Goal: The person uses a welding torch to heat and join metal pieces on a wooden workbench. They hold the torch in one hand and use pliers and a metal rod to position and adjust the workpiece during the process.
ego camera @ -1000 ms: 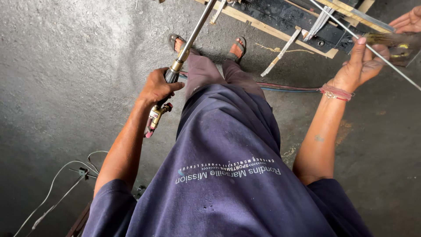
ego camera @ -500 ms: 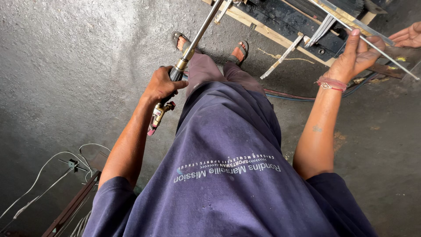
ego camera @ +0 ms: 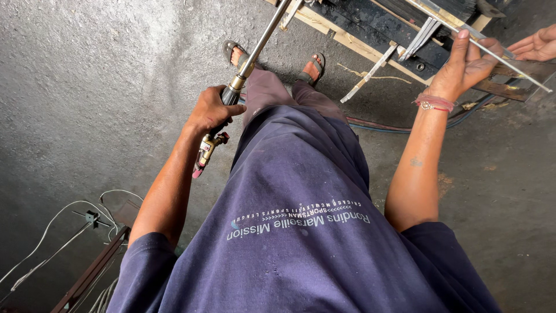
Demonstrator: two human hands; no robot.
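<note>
Torch in my left fist, thin rod under my right fingers

My left hand (ego camera: 209,110) is wrapped tight round the handle of the gas torch (ego camera: 231,93), fingers closed just below the brass collar, with the valve end (ego camera: 205,152) sticking out under my wrist. The long tube runs up and away past my sandalled feet (ego camera: 234,53). It is rigid metal and, I judge, nose-heavy with that long neck, so the handle near the collar is the right place to hold; the hose (ego camera: 399,124) trailing on the floor will drag.

My right hand (ego camera: 466,61) is up at the dark metal frame (ego camera: 376,26), fingers half spread, index finger pressed on the thin metal rod (ego camera: 504,61) (whether the thumb pinches it from below I cannot tell, as the palm hides it). The rod looks light, springy and slick, so it is best gripped near the supported end, or it whips.

Another person's hand (ego camera: 536,46) lies open just beside the rod's far end. Loose white wires (ego camera: 52,232) lie on the concrete at lower left.
</note>
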